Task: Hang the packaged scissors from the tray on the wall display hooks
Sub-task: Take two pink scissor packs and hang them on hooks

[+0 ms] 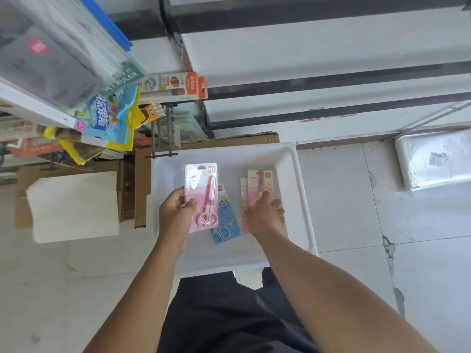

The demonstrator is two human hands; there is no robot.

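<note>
Over the white plastic tray (300, 189): my left hand (175, 207) grips a pink carded scissors pack (202, 197); right hand (265, 215), fingers spread, presses another pink scissors pack (256, 186) in the tray.

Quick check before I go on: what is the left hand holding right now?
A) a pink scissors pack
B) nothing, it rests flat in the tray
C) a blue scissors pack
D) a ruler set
A: the left hand grips a pink scissors pack by its lower edge above the white tray, while the blue scissors pack lies in the tray beneath it.
</note>
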